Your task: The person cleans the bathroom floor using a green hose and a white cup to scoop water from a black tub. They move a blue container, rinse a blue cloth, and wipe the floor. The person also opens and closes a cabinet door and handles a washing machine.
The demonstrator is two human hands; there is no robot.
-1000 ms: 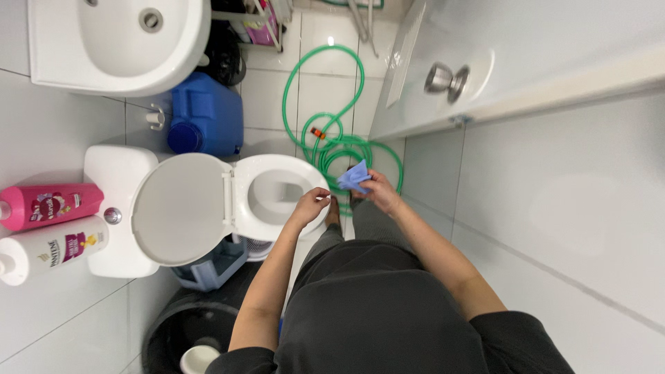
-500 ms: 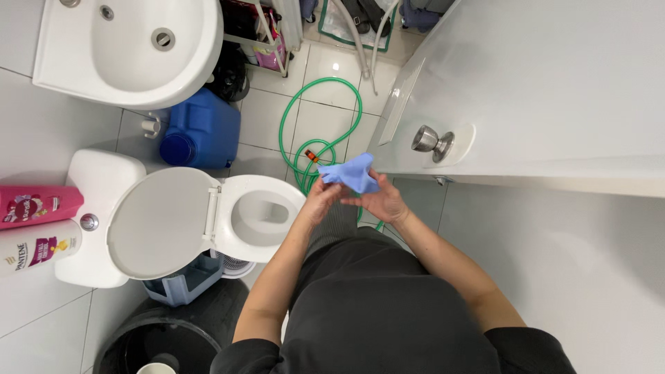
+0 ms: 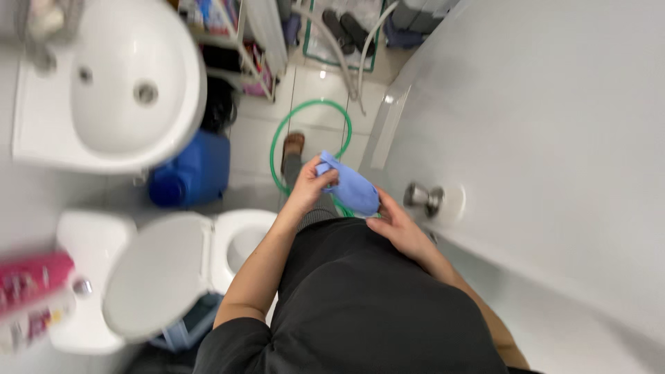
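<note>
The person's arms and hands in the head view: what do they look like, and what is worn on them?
Both forearms are bare, with short dark grey sleeves ending above the elbows. The left hand and right hand wear no gloves; no rings or watch show, though the picture is blurred.

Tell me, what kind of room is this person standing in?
Most likely a small home bathroom: a white washbasin is on the wall, a toilet stands with its lid up, and a green hose lies coiled on the tiled floor. Both hands hold a blue cloth.

Both forearms reach forward, left hand (image 3: 308, 188) and right hand (image 3: 398, 227) close together, fingers curled shut.
</note>
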